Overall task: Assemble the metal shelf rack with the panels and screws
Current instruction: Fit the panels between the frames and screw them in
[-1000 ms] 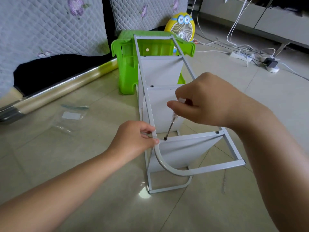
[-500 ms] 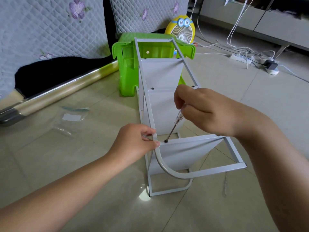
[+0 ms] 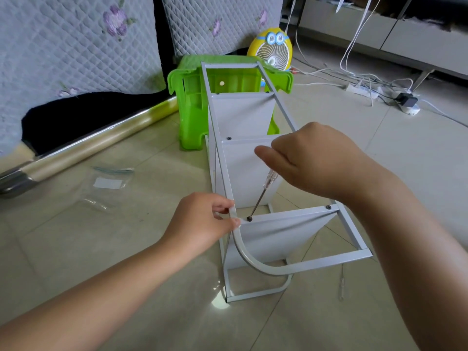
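Gripping screwdriver [image 3: 263, 196] with right hand [image 3: 316, 160], tip on screw [image 3: 249, 219], pinching rack frame [image 3: 316, 263] beside it with left hand [image 3: 200, 224].

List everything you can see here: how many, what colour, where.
shelf rack: one, pale grey, on its side on the floor
panels: three, pale grey, inside the rack
screws: at least three, dark, at panel corners
screwdriver: one, clear handle, tip on a near screw
stool: one, green, behind the rack
fan: one, yellow, behind the stool
plastic bag: one, clear, floor, left
roll: one, shiny gold, floor, left
power strip: one, white, floor, right
left hand: one, pinches the rack's frame
right hand: one, grips the screwdriver
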Action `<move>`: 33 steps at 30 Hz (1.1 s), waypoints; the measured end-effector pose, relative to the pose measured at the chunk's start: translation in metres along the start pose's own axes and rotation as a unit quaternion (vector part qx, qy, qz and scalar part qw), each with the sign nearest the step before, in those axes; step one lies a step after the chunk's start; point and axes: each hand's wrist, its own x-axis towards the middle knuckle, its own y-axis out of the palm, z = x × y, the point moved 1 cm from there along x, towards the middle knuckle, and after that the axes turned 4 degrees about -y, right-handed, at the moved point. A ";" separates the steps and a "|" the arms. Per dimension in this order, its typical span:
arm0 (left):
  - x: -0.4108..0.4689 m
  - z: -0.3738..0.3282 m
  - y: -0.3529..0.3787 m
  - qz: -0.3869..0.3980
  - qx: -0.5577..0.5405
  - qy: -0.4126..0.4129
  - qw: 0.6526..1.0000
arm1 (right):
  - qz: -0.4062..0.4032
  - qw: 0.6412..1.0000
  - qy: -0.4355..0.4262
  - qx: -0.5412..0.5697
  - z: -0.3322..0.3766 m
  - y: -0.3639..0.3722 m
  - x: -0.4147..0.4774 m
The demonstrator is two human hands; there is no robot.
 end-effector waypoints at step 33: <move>0.000 0.002 0.001 -0.007 0.010 0.010 1.000 | 0.059 0.971 -0.119 0.199 -0.010 -0.014 -0.010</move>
